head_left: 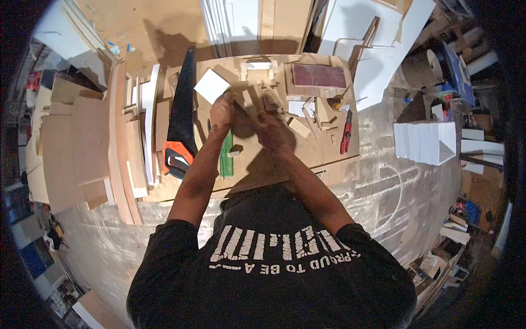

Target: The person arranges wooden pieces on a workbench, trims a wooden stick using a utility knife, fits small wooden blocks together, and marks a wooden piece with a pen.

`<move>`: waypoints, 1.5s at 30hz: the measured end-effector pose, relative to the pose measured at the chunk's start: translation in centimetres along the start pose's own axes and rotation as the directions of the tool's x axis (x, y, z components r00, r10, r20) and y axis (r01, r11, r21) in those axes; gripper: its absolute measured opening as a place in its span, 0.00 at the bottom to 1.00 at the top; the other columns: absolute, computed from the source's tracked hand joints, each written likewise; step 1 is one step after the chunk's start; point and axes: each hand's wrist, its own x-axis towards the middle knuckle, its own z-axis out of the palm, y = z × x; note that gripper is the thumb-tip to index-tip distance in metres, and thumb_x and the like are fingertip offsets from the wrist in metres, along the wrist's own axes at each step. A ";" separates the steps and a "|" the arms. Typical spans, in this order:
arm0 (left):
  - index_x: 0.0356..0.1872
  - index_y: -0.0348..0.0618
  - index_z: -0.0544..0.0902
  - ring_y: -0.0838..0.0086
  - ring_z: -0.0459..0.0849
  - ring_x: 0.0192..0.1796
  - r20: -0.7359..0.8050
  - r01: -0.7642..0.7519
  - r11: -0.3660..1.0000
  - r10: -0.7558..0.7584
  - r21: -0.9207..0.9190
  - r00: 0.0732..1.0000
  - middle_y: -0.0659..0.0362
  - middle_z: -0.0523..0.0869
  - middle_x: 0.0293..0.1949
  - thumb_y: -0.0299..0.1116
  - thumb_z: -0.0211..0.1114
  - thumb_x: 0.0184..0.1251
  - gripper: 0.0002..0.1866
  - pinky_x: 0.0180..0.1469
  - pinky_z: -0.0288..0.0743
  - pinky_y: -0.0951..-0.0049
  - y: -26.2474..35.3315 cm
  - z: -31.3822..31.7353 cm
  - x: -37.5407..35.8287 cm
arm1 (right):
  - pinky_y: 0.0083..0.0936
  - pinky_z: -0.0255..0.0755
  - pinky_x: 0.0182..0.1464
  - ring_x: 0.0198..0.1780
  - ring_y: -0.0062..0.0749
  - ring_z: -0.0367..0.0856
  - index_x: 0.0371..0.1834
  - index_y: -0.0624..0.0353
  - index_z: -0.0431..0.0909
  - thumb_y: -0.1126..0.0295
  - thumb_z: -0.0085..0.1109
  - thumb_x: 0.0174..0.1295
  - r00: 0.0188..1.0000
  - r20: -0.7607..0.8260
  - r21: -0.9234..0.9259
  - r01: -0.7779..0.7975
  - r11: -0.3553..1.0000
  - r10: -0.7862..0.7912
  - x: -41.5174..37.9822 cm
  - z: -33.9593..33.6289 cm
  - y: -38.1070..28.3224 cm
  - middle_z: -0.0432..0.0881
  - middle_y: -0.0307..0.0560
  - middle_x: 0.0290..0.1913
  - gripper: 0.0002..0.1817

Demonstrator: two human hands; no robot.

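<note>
My left hand (221, 111) is closed at the lower right corner of a white square piece (212, 86), its fingers pressed together there. My right hand (274, 133) reaches over the wooden board (263, 164) beside small wood pieces (269, 98); its fingers are in shadow and what they touch is unclear. Below my left hand lies a green strip (226, 156) with a small pale block (234, 154) on or beside it. A handsaw (178, 131) with an orange handle lies to the left.
A dark red block (319, 76) lies at the board's back right, and a red cutter (346, 132) near its right edge. Long wood strips (118, 142) stand along the left. White blocks (424, 142) sit at the right, with white panels (375, 71) behind.
</note>
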 end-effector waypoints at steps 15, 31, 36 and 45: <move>0.62 0.36 0.77 0.45 0.84 0.52 -0.116 0.113 0.983 -0.130 -0.145 0.985 0.41 0.85 0.50 0.40 0.75 0.60 0.31 0.56 0.80 0.55 0.5 4.4 -1.8 | 0.46 0.71 0.60 0.59 0.49 0.76 0.67 0.58 0.70 0.61 0.64 0.58 0.954 -0.243 -0.230 -0.235 0.944 0.178 -3.2 -5.6 0.2 0.75 0.55 0.61 0.32; 0.56 0.35 0.84 0.56 0.91 0.47 -0.043 0.243 0.871 -0.288 -0.427 0.957 0.44 0.90 0.45 0.35 0.70 0.66 0.20 0.51 0.83 0.62 3.0 1.7 -4.2 | 0.47 0.76 0.57 0.52 0.54 0.81 0.55 0.59 0.78 0.64 0.63 0.58 0.950 -0.287 -0.270 0.044 0.962 -0.124 3.2 1.4 -2.7 0.81 0.63 0.49 0.22; 0.55 0.33 0.85 0.53 0.91 0.46 -0.081 0.262 0.853 -0.332 -0.451 0.940 0.41 0.90 0.43 0.35 0.69 0.67 0.19 0.51 0.83 0.63 2.7 1.7 -3.4 | 0.45 0.77 0.54 0.50 0.54 0.84 0.53 0.62 0.78 0.66 0.61 0.59 0.962 -0.226 -0.046 0.149 0.988 -0.156 3.9 0.1 -4.9 0.82 0.62 0.46 0.19; 0.65 0.37 0.76 0.49 0.80 0.60 -0.023 0.161 0.900 -0.186 -0.404 0.982 0.44 0.84 0.56 0.38 0.75 0.58 0.34 0.63 0.74 0.53 0.9 5.2 -3.2 | 0.51 0.74 0.56 0.54 0.52 0.80 0.51 0.56 0.79 0.67 0.57 0.62 0.854 -0.465 -0.247 -0.377 0.893 0.232 -1.8 -5.7 2.5 0.80 0.56 0.50 0.15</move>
